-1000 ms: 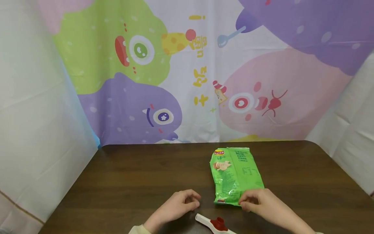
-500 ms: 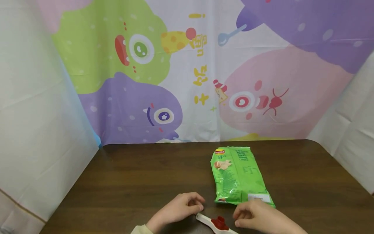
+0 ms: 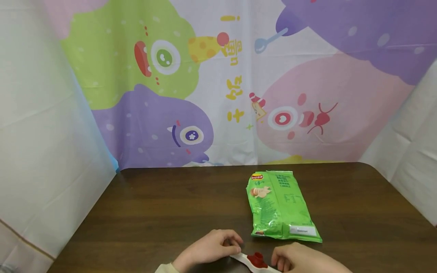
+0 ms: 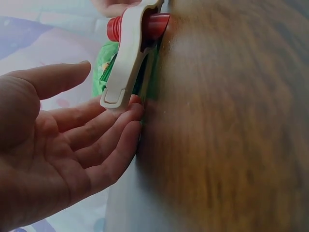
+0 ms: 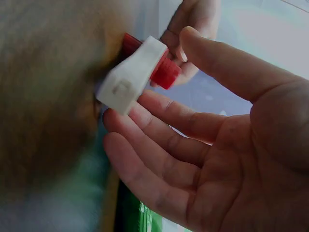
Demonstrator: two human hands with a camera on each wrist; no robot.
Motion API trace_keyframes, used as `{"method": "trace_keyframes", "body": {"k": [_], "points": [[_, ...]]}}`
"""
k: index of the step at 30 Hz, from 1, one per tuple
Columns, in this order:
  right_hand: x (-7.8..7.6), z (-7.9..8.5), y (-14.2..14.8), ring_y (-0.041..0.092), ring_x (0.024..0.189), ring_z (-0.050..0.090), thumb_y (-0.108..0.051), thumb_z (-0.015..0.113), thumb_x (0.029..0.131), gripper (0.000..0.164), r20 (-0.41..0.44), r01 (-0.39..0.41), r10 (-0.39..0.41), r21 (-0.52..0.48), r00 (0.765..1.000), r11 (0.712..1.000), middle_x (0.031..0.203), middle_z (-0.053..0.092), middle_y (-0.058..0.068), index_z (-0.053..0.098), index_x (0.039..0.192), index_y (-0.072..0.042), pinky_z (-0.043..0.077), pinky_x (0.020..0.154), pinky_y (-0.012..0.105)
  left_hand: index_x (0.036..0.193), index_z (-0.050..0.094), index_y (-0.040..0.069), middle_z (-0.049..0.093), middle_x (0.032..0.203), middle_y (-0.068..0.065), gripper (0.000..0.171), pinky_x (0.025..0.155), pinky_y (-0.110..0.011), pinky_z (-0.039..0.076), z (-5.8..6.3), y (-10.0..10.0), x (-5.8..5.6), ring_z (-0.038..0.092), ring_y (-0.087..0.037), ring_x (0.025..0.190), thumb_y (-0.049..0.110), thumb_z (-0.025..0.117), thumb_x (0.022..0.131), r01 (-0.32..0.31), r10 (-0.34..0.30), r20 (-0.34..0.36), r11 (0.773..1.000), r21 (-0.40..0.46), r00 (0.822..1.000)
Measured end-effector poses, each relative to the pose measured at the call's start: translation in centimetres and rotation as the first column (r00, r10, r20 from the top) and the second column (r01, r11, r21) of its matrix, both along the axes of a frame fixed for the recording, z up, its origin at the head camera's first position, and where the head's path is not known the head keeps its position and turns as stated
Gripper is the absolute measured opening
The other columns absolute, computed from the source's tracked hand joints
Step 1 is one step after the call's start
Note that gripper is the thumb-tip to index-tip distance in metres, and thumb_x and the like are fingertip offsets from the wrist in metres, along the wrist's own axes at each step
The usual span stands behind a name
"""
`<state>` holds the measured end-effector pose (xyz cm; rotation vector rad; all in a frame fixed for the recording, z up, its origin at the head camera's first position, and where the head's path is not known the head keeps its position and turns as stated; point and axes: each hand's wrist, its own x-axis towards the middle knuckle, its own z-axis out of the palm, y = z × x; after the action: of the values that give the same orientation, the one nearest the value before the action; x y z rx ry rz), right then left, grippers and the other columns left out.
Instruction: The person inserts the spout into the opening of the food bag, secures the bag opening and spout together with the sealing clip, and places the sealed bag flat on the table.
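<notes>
A white bag clip (image 3: 243, 259) with a red spout (image 3: 257, 260) lies at the near edge of the head view, between my two hands. My left hand (image 3: 212, 247) is at its left end; in the left wrist view the fingers (image 4: 104, 140) lie loosely by the clip's tip (image 4: 116, 92), the thumb standing apart from it. My right hand (image 3: 303, 259) has come to the other end. There, in the right wrist view, relaxed fingers (image 5: 159, 169) lie right at the clip's white end (image 5: 123, 89), with the thumb raised away. Just beyond lies a green chip bag (image 3: 285, 206).
The dark wooden table (image 3: 170, 204) stretches to a cartoon-printed curtain (image 3: 232, 144) at the back. White cloth walls (image 3: 44, 132) close off both sides. The chip bag lies flat, right of centre, a white label (image 3: 302, 230) at its near edge.
My right hand has left the chip bag's near edge and moved toward me, down to the clip's right end. My left hand has shifted slightly right and nearer, reaching the clip's left end.
</notes>
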<state>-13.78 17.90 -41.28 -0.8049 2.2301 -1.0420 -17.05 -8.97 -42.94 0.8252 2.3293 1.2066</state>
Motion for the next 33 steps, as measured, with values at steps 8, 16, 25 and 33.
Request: {"method": "trace_keyframes", "body": {"k": [8, 16, 25, 33], "points": [[0.1, -0.9, -0.6, -0.004, 0.060, 0.045, -0.008, 0.068, 0.074, 0.013, -0.061, 0.008, -0.003, 0.081, 0.998, 0.997, 0.067, 0.048, -0.015, 0.058, 0.080, -0.014, 0.041, 0.056, 0.018, 0.097, 0.065, 0.010, 0.067, 0.083, 0.007, 0.017, 0.063, -0.015, 0.044, 0.0, 0.2, -0.1, 0.056, 0.003, 0.071, 0.018, 0.066, 0.082, 0.024, -0.024, -0.001, 1.000, 0.000, 1.000], [0.3, -1.2, -1.0, -0.006, 0.057, 0.041, -0.012, 0.069, 0.072, 0.014, -0.211, 0.019, 0.014, 0.155, 0.977, 0.988, 0.062, 0.044, -0.018, 0.057, 0.075, -0.017, 0.038, 0.053, 0.016, 0.094, 0.065, 0.007, 0.067, 0.083, 0.004, 0.019, 0.060, -0.014, 0.044, 0.1, 0.3, -0.1, 0.054, 0.004, 0.064, 0.013, 0.071, 0.077, 0.032, -0.032, -0.007, 0.999, -0.004, 0.999], [0.3, -1.4, -1.1, -0.006, 0.055, 0.040, -0.012, 0.067, 0.074, 0.012, -0.228, 0.008, 0.029, 0.164, 0.973, 0.986, 0.060, 0.043, -0.017, 0.057, 0.073, -0.017, 0.038, 0.052, 0.016, 0.091, 0.065, 0.008, 0.067, 0.079, 0.002, 0.016, 0.060, -0.014, 0.044, 0.1, 0.2, 0.1, 0.053, 0.003, 0.064, 0.009, 0.071, 0.076, 0.029, -0.029, 0.012, 1.000, 0.000, 1.000], [0.3, -1.4, -1.0, -0.006, 0.055, 0.040, -0.012, 0.066, 0.077, 0.009, -0.174, 0.007, 0.017, 0.139, 0.985, 0.990, 0.061, 0.044, -0.018, 0.058, 0.074, -0.015, 0.038, 0.052, 0.016, 0.083, 0.067, 0.011, 0.061, 0.070, 0.011, 0.006, 0.055, -0.013, 0.041, -0.1, 0.1, 0.2, 0.049, 0.005, 0.059, 0.014, 0.069, 0.079, 0.063, -0.063, -0.020, 0.998, -0.024, 0.998]]}}
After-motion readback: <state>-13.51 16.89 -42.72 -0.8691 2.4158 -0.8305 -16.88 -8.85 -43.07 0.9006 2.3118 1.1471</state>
